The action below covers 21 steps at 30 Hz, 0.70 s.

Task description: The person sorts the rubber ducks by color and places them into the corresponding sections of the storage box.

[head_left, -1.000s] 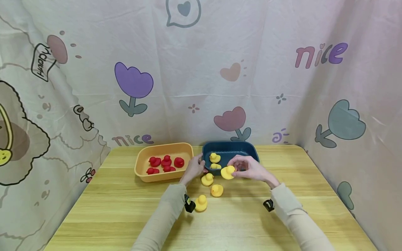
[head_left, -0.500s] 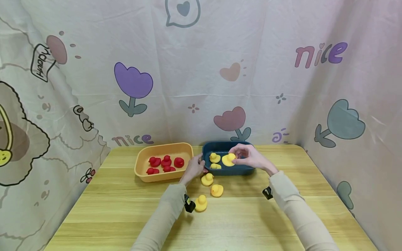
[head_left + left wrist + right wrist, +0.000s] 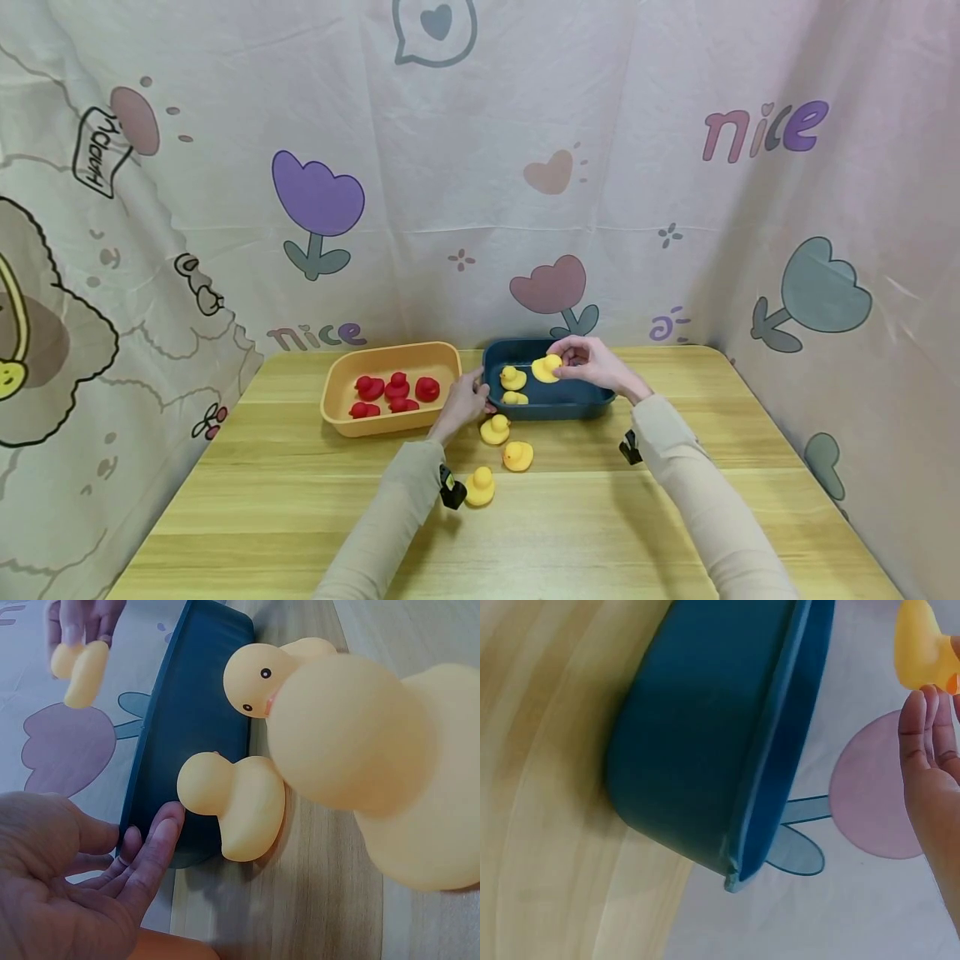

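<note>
My right hand pinches a yellow rubber duck by its side, held up over the blue bin. In the right wrist view the duck shows at the upper right, fingertips against it, above the bin's rim. Two more yellow ducks sit inside the bin at its left. My left hand grips the bin's left corner; in the left wrist view thumb and fingers close on its rim. Several yellow ducks stand on the table in front of the bin, the nearest beside my left wrist.
An orange-yellow bin with several red ducks stands left of the blue one. Both bins are at the back of the wooden table, close to a printed curtain.
My right hand has carried the yellow duck from in front of the blue bin's near wall up and back over the bin. The left hand has stayed on the bin's corner.
</note>
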Each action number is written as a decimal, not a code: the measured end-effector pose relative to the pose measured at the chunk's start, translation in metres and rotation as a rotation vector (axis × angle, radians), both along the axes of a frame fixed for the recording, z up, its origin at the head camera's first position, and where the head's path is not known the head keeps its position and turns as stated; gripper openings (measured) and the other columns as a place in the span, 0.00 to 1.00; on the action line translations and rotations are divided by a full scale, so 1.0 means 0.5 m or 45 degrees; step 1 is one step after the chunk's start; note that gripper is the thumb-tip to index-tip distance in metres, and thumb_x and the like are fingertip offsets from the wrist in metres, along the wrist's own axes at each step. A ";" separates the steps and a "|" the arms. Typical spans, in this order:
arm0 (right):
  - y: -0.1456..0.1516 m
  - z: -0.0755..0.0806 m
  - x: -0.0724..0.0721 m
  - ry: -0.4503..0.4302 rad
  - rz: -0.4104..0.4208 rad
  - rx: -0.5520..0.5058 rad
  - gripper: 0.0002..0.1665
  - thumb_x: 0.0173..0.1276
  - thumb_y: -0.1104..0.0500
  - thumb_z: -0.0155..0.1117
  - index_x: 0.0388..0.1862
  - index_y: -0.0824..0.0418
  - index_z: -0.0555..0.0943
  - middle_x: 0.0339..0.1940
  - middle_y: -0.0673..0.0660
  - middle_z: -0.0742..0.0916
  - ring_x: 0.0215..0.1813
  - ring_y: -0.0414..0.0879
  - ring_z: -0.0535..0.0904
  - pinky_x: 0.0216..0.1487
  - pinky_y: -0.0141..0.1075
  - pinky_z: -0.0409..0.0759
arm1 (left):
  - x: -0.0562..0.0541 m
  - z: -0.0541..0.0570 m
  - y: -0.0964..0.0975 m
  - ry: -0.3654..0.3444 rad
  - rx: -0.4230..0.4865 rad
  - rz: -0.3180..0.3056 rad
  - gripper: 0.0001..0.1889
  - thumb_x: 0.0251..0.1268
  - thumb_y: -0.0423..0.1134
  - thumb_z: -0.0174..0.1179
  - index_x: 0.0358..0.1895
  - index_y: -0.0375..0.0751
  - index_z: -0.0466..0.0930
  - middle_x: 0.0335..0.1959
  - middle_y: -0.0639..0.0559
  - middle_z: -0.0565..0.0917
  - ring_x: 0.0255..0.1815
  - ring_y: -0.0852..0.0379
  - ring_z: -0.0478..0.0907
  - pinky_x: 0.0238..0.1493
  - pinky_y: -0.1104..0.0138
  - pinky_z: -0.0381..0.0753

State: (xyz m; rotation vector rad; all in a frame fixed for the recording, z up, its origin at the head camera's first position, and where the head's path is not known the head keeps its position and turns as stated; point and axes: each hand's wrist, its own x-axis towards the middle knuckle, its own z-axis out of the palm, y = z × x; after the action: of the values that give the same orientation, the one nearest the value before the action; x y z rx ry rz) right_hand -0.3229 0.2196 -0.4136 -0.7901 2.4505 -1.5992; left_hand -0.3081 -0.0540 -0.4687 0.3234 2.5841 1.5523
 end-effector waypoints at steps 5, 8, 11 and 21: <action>0.001 -0.013 -0.017 -0.028 -0.056 0.017 0.19 0.64 0.70 0.70 0.53 0.74 0.80 0.40 0.69 0.83 0.34 0.41 0.76 0.37 0.23 0.79 | -0.001 -0.001 0.001 0.001 0.002 0.004 0.27 0.78 0.29 0.47 0.76 0.27 0.58 0.33 0.37 0.80 0.35 0.39 0.89 0.21 0.75 0.72; 0.001 -0.024 -0.026 -0.030 -0.091 0.034 0.19 0.64 0.70 0.70 0.53 0.74 0.80 0.41 0.70 0.83 0.35 0.42 0.76 0.38 0.22 0.79 | 0.000 0.000 0.002 0.004 -0.004 0.010 0.27 0.78 0.29 0.47 0.76 0.27 0.58 0.33 0.37 0.80 0.34 0.40 0.89 0.24 0.74 0.76; 0.002 -0.034 -0.036 -0.027 -0.127 0.068 0.18 0.64 0.69 0.70 0.53 0.74 0.80 0.42 0.71 0.83 0.36 0.43 0.76 0.39 0.22 0.79 | 0.001 0.001 0.003 0.003 -0.002 0.017 0.26 0.78 0.29 0.47 0.76 0.27 0.59 0.34 0.37 0.80 0.34 0.39 0.89 0.28 0.70 0.83; -0.007 -0.057 -0.054 -0.048 -0.244 0.179 0.17 0.63 0.69 0.70 0.51 0.72 0.82 0.43 0.68 0.84 0.36 0.45 0.78 0.37 0.26 0.79 | 0.000 0.000 0.002 -0.005 0.013 0.018 0.27 0.78 0.29 0.47 0.76 0.27 0.58 0.35 0.37 0.80 0.34 0.40 0.89 0.38 0.56 0.89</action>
State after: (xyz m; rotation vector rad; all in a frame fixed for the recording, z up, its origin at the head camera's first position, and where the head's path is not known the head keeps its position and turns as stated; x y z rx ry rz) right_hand -0.3500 0.2162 -0.4421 -0.5137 2.6446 -1.4621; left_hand -0.3079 -0.0528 -0.4687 0.3037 2.5823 1.5696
